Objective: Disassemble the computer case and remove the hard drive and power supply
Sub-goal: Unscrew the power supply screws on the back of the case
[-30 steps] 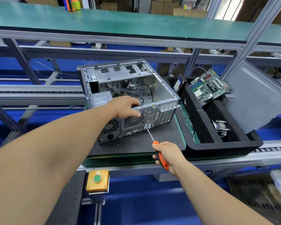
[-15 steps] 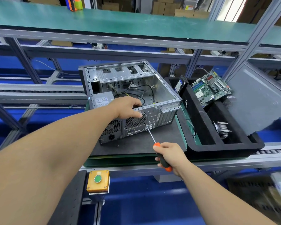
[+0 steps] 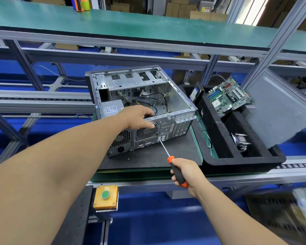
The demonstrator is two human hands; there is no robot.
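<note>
The computer case point(image 3: 141, 110) lies on its side on a mat point(image 3: 148, 159) on the desk point(image 3: 237, 175), its open side up. The power supply point(image 3: 111, 108) sits inside the case at its left. Loose cables point(image 3: 148, 101) lie in the case behind the left hand point(image 3: 140, 117), which rests on the near panel's top edge. To the right, a tray point(image 3: 245, 160) touches the mat; a circuit board point(image 3: 228, 96) leans in its far compartment, a heatsink point(image 3: 240, 140) lies nearer. A button box point(image 3: 105, 197) sits before the desk.

One computer case point(image 3: 143, 103), one screwdriver point(image 3: 173, 165), one motherboard point(image 3: 228, 96), one black tray point(image 3: 245, 161), one green button point(image 3: 105, 194), two hands.
</note>
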